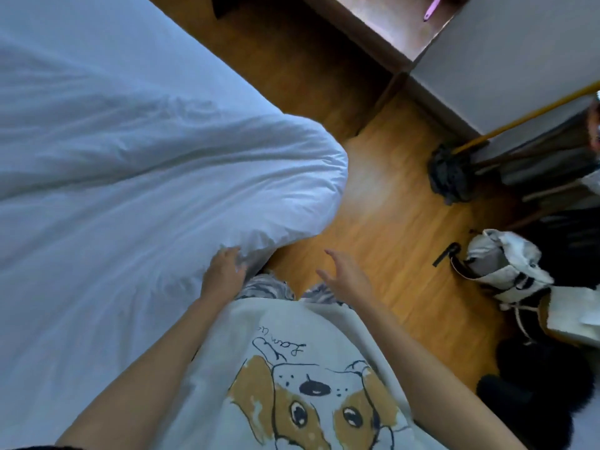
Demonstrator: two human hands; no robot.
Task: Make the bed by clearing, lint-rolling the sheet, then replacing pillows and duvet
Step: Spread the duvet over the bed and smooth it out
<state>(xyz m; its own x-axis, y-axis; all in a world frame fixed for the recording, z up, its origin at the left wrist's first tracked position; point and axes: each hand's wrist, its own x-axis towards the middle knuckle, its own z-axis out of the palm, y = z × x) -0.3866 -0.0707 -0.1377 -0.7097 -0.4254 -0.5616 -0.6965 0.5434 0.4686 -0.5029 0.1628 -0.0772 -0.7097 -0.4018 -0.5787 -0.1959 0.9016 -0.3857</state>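
**Duvet corner in my left hand at the bedside**

The white duvet (136, 177) fills the left half of the view, spread over the bed and bulging into a rounded corner that overhangs the wooden floor (383, 203). Its long wrinkles run from the upper left down toward me, converging on the bunched hem by my thighs. My left hand (224, 274) is curled over that hem, fingers sunk into the gathered cloth and gripping it. My right hand (344, 276) hangs free above the floor just beside my leg, fingers straight and spread, touching nothing.

Along the duvet's rounded edge a strip of bare floor runs away from me, between the bed and the clutter on the right. It narrows farther up where a dark wooden desk (383, 24) and a pale grey cabinet (506, 53) stand.

On the desk top lies a small pink stick-like thing (433, 8); I cannot tell what it is. A mop (451, 173) with a yellow handle leans against the cabinet, its dark grey head resting on the floor. Nearer me, a white and grey bag (506, 267) slumps on the floor with its mouth open toward the bed; what is inside is hidden. Dark, fuzzy shapes lie beyond it at the right edge, too blurred to name.
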